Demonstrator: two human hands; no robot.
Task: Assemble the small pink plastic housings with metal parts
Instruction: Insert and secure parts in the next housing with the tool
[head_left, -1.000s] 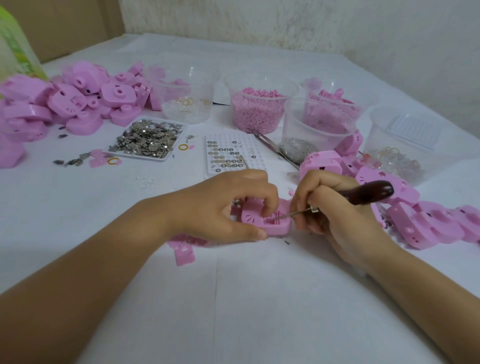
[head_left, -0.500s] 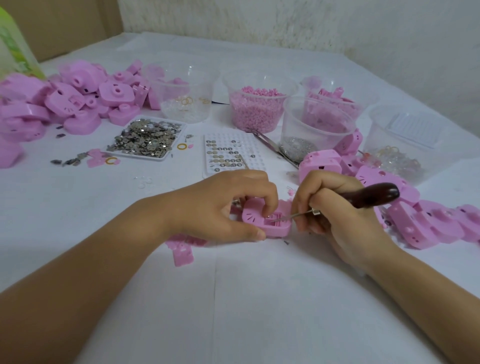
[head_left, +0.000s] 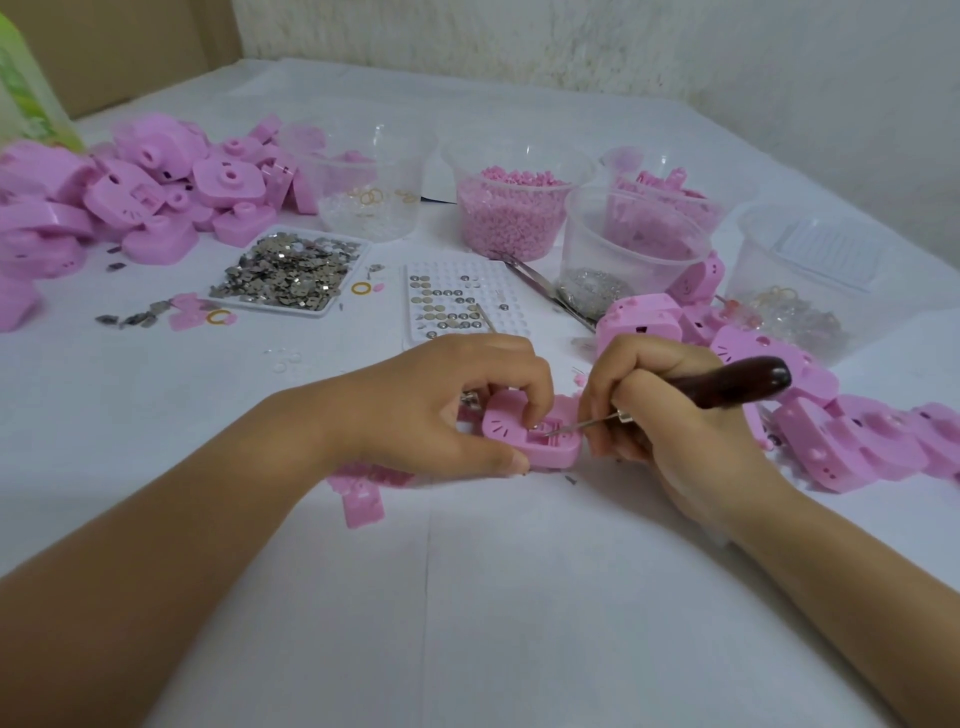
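The pink housing (head_left: 524, 441) in work lies flat on the white table (head_left: 467, 597) at the middle of the view, its open recess facing up. The left hand (head_left: 441, 410) clamps it there: the thumb presses the near edge and the curled fingers come over the far edge, one fingertip down at the recess. The right hand (head_left: 670, 421) is wrapped round the dark wooden handle of a pick tool (head_left: 737, 387). The tool's thin metal shaft slants down to the left, so that its tip sits in the recess just beside that fingertip. Whether a metal part lies under the tip is too small to tell. This looks like the seating step, with a small metal piece being nudged or pressed into its slot inside the housing. The next move probably calls for a light, steady push along the shaft while the left hand stops the shell from sliding. The tip should then lift clear without dragging the piece out. Farther out, a white grid tray (head_left: 488, 275) holding round metal discs stands just beyond the left hand, with tweezers (head_left: 540, 288) beside it. A shallow tray (head_left: 280, 310) heaped with loose metal parts (head_left: 291, 270) lies to its left. Behind them stand clear cups, one cup (head_left: 467, 228) full of pink pellets. A heap of housings (head_left: 130, 192) fills the far left, and a row of housings (head_left: 857, 441) runs along the right.
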